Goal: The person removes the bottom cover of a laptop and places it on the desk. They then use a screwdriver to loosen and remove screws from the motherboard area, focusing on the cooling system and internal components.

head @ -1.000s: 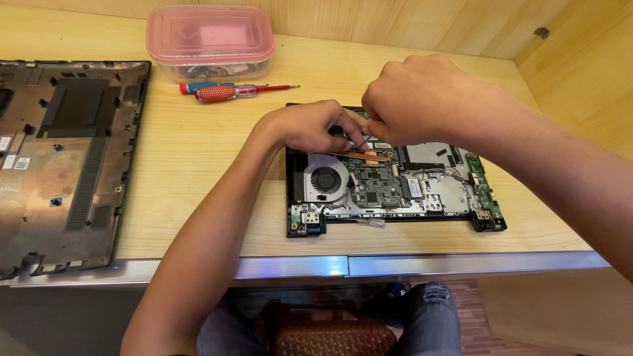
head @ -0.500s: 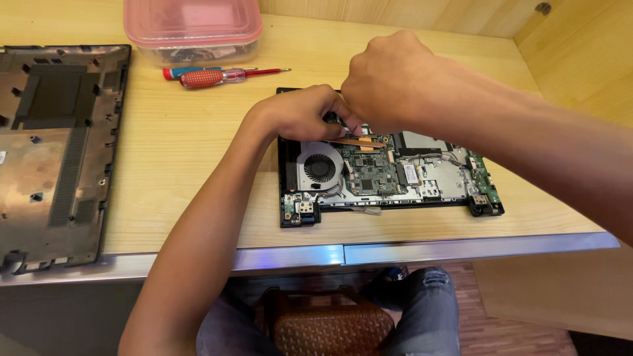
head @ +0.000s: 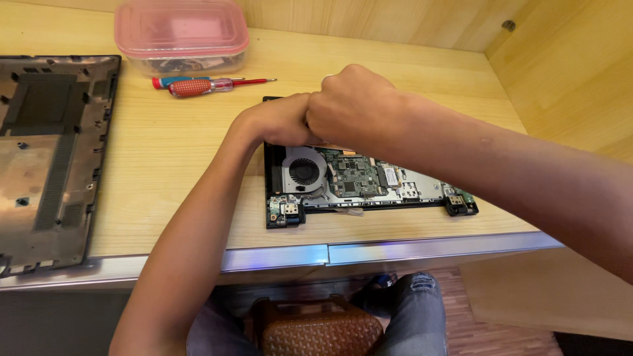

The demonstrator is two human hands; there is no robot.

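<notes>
An opened laptop base (head: 389, 188) lies on the wooden desk (head: 171, 151), with its round fan (head: 304, 171) and green circuit board (head: 356, 177) exposed. My left hand (head: 277, 122) and my right hand (head: 359, 105) are pressed together over the laptop's far edge, just behind the fan. The right hand is curled into a fist, knuckles up. The left hand's fingers curl down onto the laptop. Whatever lies under the fingers is hidden.
The laptop's removed bottom cover (head: 46, 158) lies at the left. At the back are a pink-lidded plastic box (head: 181, 36) and two screwdrivers (head: 198, 86). A wooden side wall (head: 567, 79) rises on the right. A brown textured object (head: 316, 329) sits between my knees.
My hands have closed up against each other over the laptop's far edge, hiding the copper heat pipe that showed earlier. The camera has moved closer and shifted the view.
</notes>
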